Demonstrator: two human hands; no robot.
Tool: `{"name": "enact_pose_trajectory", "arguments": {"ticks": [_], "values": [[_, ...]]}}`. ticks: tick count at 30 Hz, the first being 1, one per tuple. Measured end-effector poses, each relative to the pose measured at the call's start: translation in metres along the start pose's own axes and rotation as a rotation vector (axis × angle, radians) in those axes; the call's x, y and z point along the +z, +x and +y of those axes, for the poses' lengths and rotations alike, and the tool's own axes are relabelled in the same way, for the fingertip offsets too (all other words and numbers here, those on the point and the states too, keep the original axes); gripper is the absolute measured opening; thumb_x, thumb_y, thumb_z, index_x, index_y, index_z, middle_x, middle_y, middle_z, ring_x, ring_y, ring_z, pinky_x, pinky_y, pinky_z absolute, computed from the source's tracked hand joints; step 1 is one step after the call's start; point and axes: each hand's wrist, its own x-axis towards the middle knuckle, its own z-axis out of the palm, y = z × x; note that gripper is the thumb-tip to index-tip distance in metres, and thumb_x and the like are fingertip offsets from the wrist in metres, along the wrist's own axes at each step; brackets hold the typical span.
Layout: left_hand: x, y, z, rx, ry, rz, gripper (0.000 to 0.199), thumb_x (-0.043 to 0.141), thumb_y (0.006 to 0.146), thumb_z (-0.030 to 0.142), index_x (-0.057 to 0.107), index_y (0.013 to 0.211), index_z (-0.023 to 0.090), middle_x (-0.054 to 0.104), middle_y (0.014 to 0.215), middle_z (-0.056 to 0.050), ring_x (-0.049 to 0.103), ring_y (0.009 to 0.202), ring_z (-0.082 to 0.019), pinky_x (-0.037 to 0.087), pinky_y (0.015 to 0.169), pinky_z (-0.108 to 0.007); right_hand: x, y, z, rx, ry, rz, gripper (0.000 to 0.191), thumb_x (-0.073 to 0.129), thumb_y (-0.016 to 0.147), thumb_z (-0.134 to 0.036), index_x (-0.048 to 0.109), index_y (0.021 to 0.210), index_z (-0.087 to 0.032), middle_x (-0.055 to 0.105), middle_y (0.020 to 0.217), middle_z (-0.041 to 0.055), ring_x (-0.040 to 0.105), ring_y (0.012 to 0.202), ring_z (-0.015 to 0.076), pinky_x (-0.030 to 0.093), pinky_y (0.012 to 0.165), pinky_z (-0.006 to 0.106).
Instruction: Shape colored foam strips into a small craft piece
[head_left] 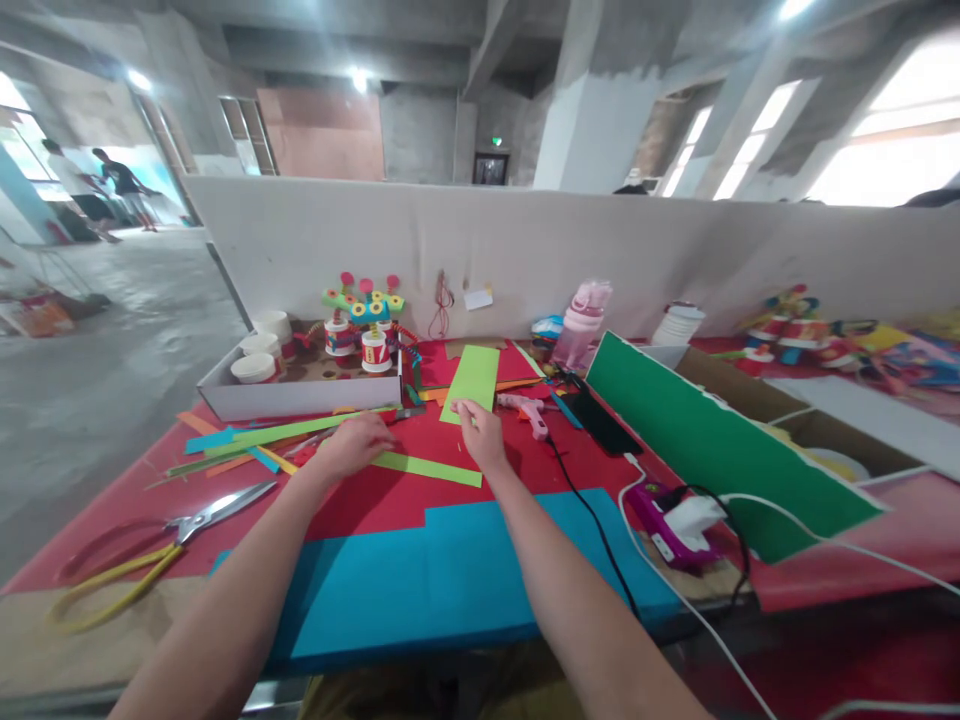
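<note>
My left hand (358, 440) hovers low over the table beside a narrow light-green paper strip (439, 470), its fingers loosely bent and apart. At the near edge of a light-green paper sheet (476, 372), my right hand (481, 434) is closed in a pinch on the paper, though blur hides the exact contact. A pink glue gun (527, 412) lies just right of that hand. Coloured paper strips (277, 432) are heaped left of my left hand. Large scissors (180, 530) with red and yellow handles rest farther left, blades partly together.
Blue sheets (360, 580) cover the near table edge. Behind stands a white box (307, 400) with paper cups and figures. To the right are a phone (600, 420), a purple power strip (675, 535) with cables, a green board (720, 450) and a pink bottle (581, 325).
</note>
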Motion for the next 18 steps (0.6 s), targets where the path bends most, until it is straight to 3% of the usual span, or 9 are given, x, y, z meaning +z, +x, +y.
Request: {"name": "enact_pose_trajectory", "arguments": {"ticks": [4, 8, 12, 15, 18], "values": [[-0.005, -0.009, 0.009, -0.027, -0.029, -0.159, 0.035, 0.066, 0.072, 0.028, 0.069, 0.107, 0.022, 0.066, 0.106, -0.009, 0.056, 0.100, -0.025, 0.043, 0.086, -0.033, 0.012, -0.003, 0.002, -0.097, -0.094, -0.092, 0.029, 0.043, 0.095, -0.033, 0.069, 0.098, -0.022, 0.075, 0.095, 0.0053, 0.069, 0.090, 0.0193, 0.052, 0.079, 0.028], [0.000, -0.006, 0.009, -0.078, -0.018, -0.195, 0.022, 0.059, 0.069, 0.017, 0.069, 0.089, 0.019, 0.067, 0.094, -0.007, 0.057, 0.091, -0.023, 0.043, 0.077, -0.030, 0.010, -0.006, -0.004, -0.172, -0.119, -0.107, 0.028, 0.043, 0.096, -0.031, 0.069, 0.100, -0.022, 0.074, 0.098, 0.0053, 0.068, 0.094, 0.0190, 0.050, 0.083, 0.028], [0.011, -0.002, 0.004, -0.067, -0.037, -0.134, 0.008, 0.054, 0.070, 0.014, 0.061, 0.069, 0.018, 0.066, 0.082, -0.005, 0.057, 0.079, -0.019, 0.040, 0.068, -0.026, 0.005, -0.005, -0.013, -0.193, -0.097, -0.037, 0.029, 0.042, 0.096, -0.031, 0.068, 0.102, -0.020, 0.074, 0.100, 0.0067, 0.067, 0.096, 0.0194, 0.049, 0.088, 0.030], [0.014, -0.001, 0.000, -0.175, -0.055, -0.048, 0.010, 0.050, 0.075, 0.016, 0.059, 0.071, 0.019, 0.063, 0.073, -0.003, 0.056, 0.067, -0.016, 0.036, 0.059, -0.025, 0.001, -0.004, -0.016, -0.108, -0.031, 0.026, 0.033, 0.040, 0.096, -0.035, 0.068, 0.103, -0.020, 0.074, 0.098, 0.0065, 0.068, 0.095, 0.0192, 0.052, 0.078, 0.027], [0.012, -0.003, -0.003, -0.212, -0.089, 0.021, 0.012, 0.049, 0.081, 0.023, 0.061, 0.078, 0.020, 0.065, 0.075, -0.003, 0.058, 0.070, -0.017, 0.038, 0.061, -0.027, -0.002, -0.004, -0.017, -0.020, 0.003, 0.059, 0.035, 0.040, 0.096, -0.040, 0.068, 0.102, -0.021, 0.074, 0.095, 0.0062, 0.068, 0.093, 0.0199, 0.052, 0.066, 0.024]]}}
